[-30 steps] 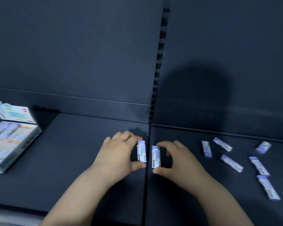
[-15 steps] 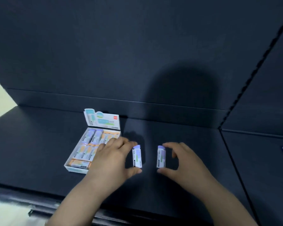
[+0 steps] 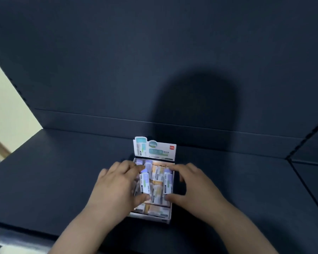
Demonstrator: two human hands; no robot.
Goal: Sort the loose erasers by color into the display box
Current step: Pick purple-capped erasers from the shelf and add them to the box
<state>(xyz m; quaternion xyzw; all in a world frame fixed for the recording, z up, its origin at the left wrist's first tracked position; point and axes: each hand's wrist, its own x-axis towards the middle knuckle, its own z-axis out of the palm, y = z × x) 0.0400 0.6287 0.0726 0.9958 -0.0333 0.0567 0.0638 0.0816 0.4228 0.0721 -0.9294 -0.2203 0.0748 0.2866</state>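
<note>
Low in the middle of the frame, the left hand (image 3: pixel 116 187) pinches a purple-capped eraser (image 3: pixel 145 183) lengthwise, forefinger on its top end and thumb on its bottom end. The right hand (image 3: pixel 195 187) pinches a second eraser (image 3: pixel 168 182) the same way. Both erasers are over the open display box (image 3: pixel 151 217) on the dark shelf (image 3: pixel 62 180).

A shop: dark retail shelving (image 3: pixel 62 171), printed display box (image 3: pixel 155 150).

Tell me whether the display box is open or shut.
Open. The display box has its lid upright at the back; erasers lie exposed inside, where the left hand and right hand each hold another.
</note>
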